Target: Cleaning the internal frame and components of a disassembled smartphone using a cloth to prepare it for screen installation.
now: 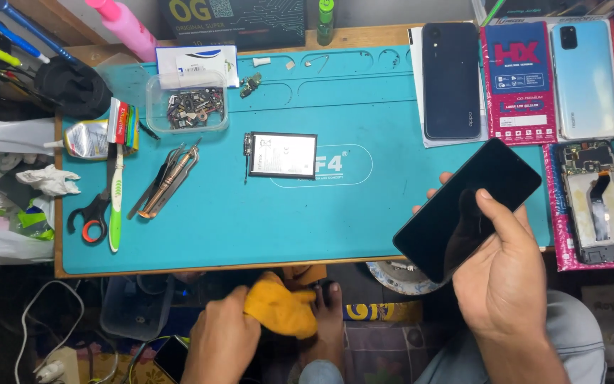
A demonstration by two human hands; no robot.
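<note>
**Right hand grips a dark phone over the mat's edge; left hand bunches a yellow cloth below the bench**

The right hand (502,274) is closed around a black phone (467,208), thumb lying across its glossy face and fingertips showing past its far edge. The phone is tilted, its upper corner over the right end of the teal work mat (364,213) and its lower corner hanging out past the front edge of the bench. The left hand (222,341) is lower, beneath the bench front, with its fingers curled into a crumpled yellow cloth (282,309); the cloth sits near a bare foot (328,320) on the floor.

On the mat, about the middle, lies a flat phone battery (282,154) with a white label, well apart from both hands. To its left rest a bundle of metal tweezers (168,181), a green-and-white toothbrush (116,206) and scissors with red and black handles (90,217). A clear plastic tub of small parts (186,107) stands near the mat's back left corner, with a squeezed glue tube (87,139) beside it.

Past the mat's right end lie a dark blue phone (451,80) face down, a pale blue phone (584,78), and an opened phone frame (595,203) showing its inner parts on pink wrap.
</note>
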